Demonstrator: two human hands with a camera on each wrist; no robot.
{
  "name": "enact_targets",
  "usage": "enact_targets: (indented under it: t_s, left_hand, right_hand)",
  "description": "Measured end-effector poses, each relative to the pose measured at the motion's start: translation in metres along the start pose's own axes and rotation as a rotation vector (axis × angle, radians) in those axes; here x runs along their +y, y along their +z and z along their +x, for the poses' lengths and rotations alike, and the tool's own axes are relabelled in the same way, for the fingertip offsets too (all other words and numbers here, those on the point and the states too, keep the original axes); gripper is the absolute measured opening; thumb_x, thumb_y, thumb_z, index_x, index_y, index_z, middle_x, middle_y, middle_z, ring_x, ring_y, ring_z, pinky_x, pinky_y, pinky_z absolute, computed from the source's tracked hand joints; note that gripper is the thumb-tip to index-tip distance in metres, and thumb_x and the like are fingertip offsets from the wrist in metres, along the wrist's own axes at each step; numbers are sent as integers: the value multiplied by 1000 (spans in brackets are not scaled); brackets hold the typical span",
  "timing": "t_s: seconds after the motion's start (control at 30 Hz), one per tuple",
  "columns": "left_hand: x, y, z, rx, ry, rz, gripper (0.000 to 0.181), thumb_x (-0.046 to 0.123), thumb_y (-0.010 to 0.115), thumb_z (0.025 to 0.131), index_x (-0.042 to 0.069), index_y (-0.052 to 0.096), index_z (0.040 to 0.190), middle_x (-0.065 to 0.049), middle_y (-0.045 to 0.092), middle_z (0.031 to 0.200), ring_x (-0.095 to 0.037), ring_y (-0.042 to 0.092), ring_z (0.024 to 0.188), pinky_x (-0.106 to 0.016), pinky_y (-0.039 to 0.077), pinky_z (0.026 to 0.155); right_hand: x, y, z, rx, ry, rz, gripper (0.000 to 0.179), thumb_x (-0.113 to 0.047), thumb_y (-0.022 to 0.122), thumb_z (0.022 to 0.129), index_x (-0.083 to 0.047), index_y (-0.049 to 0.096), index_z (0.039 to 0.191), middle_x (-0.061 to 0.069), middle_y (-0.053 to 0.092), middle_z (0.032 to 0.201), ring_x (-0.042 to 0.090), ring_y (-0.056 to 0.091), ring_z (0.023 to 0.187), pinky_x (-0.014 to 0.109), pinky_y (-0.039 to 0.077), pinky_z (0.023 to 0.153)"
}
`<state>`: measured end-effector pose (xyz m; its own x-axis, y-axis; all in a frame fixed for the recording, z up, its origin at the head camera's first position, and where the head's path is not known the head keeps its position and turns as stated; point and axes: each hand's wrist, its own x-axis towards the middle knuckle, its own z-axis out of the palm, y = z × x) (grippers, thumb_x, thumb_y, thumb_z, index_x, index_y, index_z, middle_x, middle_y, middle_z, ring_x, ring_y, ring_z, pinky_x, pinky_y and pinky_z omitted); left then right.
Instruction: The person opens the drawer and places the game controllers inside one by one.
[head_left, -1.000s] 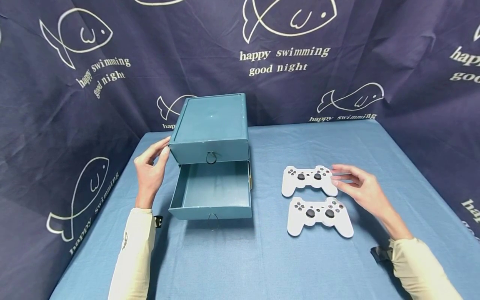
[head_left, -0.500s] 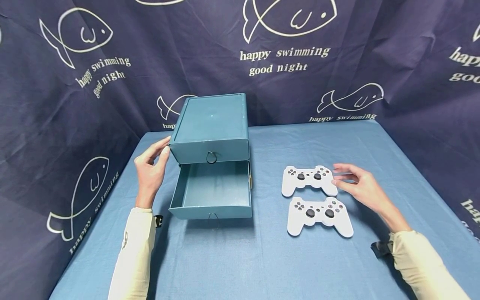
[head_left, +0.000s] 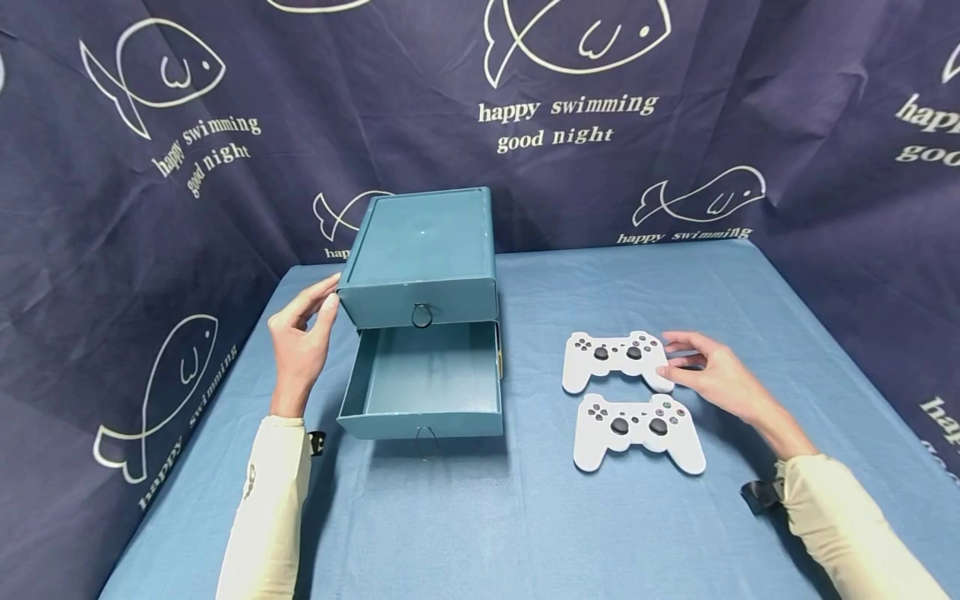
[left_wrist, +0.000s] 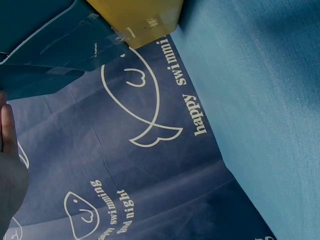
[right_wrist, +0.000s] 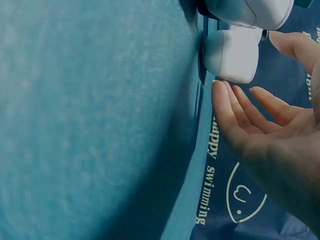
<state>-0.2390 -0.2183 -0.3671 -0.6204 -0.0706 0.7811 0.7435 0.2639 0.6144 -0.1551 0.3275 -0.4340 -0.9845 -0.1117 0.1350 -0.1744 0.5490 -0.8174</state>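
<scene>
A teal two-drawer box (head_left: 422, 237) stands at the back left of the table, its upper drawer closed and its lower drawer (head_left: 427, 375) pulled out with nothing in it. My left hand (head_left: 300, 342) touches the box's front left corner, thumb by the front and fingers along the side. Two white game controllers lie to the right, one behind the other. At the right grip of the far controller (head_left: 617, 354) is my right hand (head_left: 716, 375), thumb over the grip. The right wrist view has its fingertips right at the controller's (right_wrist: 240, 57) edge. The near controller (head_left: 637, 429) lies just in front.
Blue cloth (head_left: 480, 517) covers the table. A dark blue curtain (head_left: 420, 108) with white fish prints surrounds it at the back and sides. Small wire rings (head_left: 422, 315) hang on the drawer fronts. A yellow block (left_wrist: 142, 20) shows beside the box in the left wrist view.
My right hand draws back slightly to the right, then comes in again, its thumb now overlapping the far controller's grip. The left hand, the box and both controllers stay in place.
</scene>
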Motion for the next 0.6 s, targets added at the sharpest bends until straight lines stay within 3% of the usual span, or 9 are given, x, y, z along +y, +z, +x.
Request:
enact_targets:
  t_s: [0.3,0.6]
  left_hand:
    - [-2,0,-1,-1,-2,-2,28,-6,67,95,-5,74,123,-7,76,113,-7,72,99,-23,51,92]
    - [-3,-1,-1,-7,7,-3,29,-9,65,95,-5,73,122,-5,76,113,-7,72,98,-24,50,92]
  right_hand:
    - [-2,3,6,-58,45,-39,61,-13,77,93,6,50,145,27,60,132,24,63,106,14,48,82]
    - [0,5,11,-96,61,-50,65,-14,77,92,7,47,146,27,63,123,29,61,106,18,48,82]
